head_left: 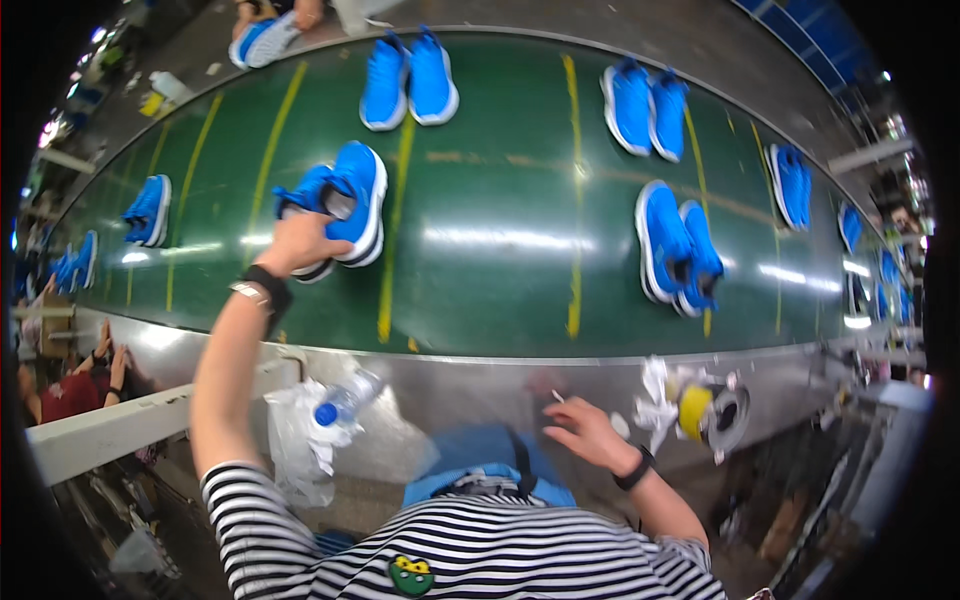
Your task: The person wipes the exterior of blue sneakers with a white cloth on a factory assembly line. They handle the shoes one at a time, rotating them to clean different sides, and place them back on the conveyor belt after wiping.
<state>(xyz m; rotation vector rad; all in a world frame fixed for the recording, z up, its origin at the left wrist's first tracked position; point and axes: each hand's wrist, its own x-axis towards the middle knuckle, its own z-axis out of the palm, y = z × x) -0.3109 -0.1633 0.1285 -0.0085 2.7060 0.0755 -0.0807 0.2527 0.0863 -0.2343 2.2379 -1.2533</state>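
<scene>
Left hand (297,243) gripping a blue knit shoe (350,200) on the glossy green belt (500,250); right hand (585,430) open.

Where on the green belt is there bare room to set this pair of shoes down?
The widest bare patch of the green belt lies between the blue pair in the left hand and the blue pair to the right. The belt's right end is crowded with shoes.
</scene>
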